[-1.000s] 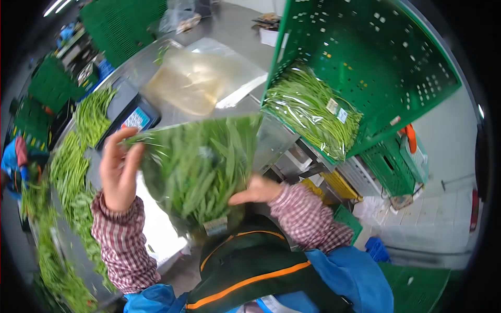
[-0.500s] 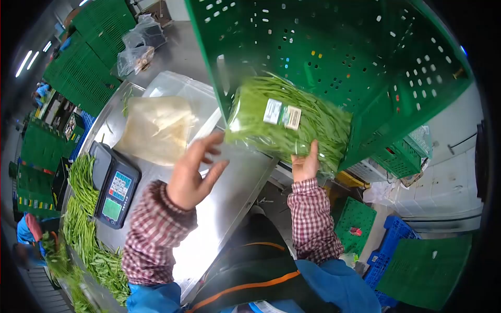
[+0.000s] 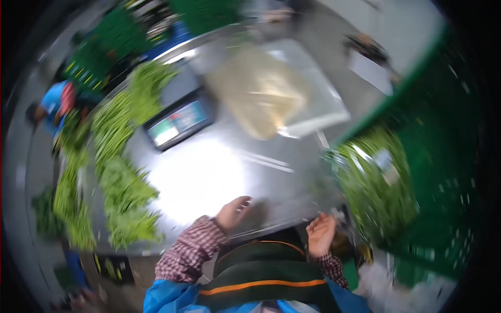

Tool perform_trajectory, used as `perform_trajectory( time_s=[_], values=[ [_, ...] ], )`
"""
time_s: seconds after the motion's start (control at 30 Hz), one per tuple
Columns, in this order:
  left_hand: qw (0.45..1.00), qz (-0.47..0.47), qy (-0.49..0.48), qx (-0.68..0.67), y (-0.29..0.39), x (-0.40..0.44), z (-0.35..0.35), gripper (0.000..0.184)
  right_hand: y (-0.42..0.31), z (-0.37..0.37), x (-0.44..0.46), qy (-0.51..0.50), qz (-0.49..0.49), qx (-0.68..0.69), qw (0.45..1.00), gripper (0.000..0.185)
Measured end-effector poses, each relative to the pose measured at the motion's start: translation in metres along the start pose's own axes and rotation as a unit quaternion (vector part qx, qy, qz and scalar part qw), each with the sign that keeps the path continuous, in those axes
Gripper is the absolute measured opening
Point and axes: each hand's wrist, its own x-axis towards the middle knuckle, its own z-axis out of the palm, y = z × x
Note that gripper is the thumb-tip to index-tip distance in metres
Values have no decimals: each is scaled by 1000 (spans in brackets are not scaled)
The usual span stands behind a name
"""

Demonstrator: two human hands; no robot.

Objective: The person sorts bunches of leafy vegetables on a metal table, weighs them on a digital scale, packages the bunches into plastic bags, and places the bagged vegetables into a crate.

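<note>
My left hand (image 3: 233,214) is over the front edge of the metal table (image 3: 209,172), fingers apart and loosely bent, holding nothing. Just past that edge, my right hand (image 3: 320,235) is palm up and open with nothing in it. To its right, a clear bag of leafy green vegetables (image 3: 373,188) with labels on it lies in a large green crate (image 3: 438,156), apart from my fingers. Motion blurs the whole view.
A digital scale (image 3: 177,122) stands at the table's back left. Beside it lie a stack of clear plastic bags (image 3: 318,88) and a beige sheet (image 3: 261,88). Loose green vegetables (image 3: 120,177) line the left side. A person in blue (image 3: 57,104) is farther off, near stacked green crates (image 3: 120,34).
My right hand has let go of the bagged greens, which now rest in the crate. Both hands have drawn back toward my body, and the view has turned left toward the table.
</note>
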Motion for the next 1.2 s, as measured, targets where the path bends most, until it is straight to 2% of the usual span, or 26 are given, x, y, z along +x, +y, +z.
perform_trajectory(
  time_s=[0.03, 0.07, 0.1, 0.17, 0.23, 0.3, 0.33, 0.4, 0.43, 0.47, 0.53, 0.63, 0.7, 0.73, 0.8, 0.87, 0.9, 1.0, 1.1, 1.17, 1.2],
  values=[
    [998, -52, 9, -46, -5, -15, -9, 30, 29, 12, 5, -92, 49, -115, 988, 27],
    [991, -93, 15, -100, -8, -29, -19, 28, 53, 26, 10, -182, 87, -227, 953, 25],
    [981, -120, 68, -136, -21, -45, -26, 28, 69, 53, 8, -266, 100, -327, 901, 26],
    [951, -170, 151, -210, -51, -87, -26, 28, 108, 117, -11, -406, 117, -495, 759, 27],
    [906, -145, 305, -255, -98, -128, -9, 28, 150, 167, -19, -499, 86, -633, 586, 28],
    [840, -149, 435, -288, -127, -168, -4, 29, 203, 205, -21, -562, 19, -664, 493, 27],
    [786, -182, 498, -319, -157, -188, 4, 32, 237, 217, -18, -575, -29, -640, 509, 26],
    [637, -189, 584, -466, -151, -215, -24, 39, 311, 240, 4, -583, -108, -617, 518, 25],
    [611, -211, 617, -450, -160, -226, -36, 42, 347, 249, 9, -577, -132, -621, 513, 25],
    [578, -241, 647, -435, -169, -239, -46, 46, 372, 264, -2, -588, -104, -633, 493, 25],
    [535, -216, 695, -428, -179, -263, -62, 55, 414, 286, -38, -605, -45, -652, 456, 24],
    [469, -213, 704, -490, -211, -280, -88, 62, 461, 280, -81, -654, -34, -679, 330, 21],
    [420, -229, 681, -554, -226, -281, -104, 65, 494, 264, -82, -661, -92, -667, 330, 20],
    [421, -231, 686, -547, -235, -279, -106, 65, 507, 258, -82, -663, -124, -658, 333, 19],
    [429, -234, 693, -531, -255, -271, -106, 66, 523, 249, -89, -636, -146, -702, 286, 25],
    [418, -224, 668, -574, -259, -266, -122, 59, 534, 241, -95, -605, -169, -739, 241, 32],
    [413, -218, 655, -594, -260, -265, -132, 56, 539, 239, -98, -586, -117, -770, 224, 40],
    [428, -151, 614, -646, -267, -261, -158, 44, 543, 238, -109, -572, -78, -784, 230, 42],
    [492, -172, 579, -628, -274, -257, -172, 38, 549, 233, -101, -565, 10, -772, 292, 47],
    [464, -200, 576, -643, -270, -258, -178, 39, 552, 236, -98, -557, 59, -761, 326, 48],
    [451, -212, 577, -647, -270, -260, -182, 40, 552, 238, -94, -561, 55, -763, 317, 46]
  ],
)
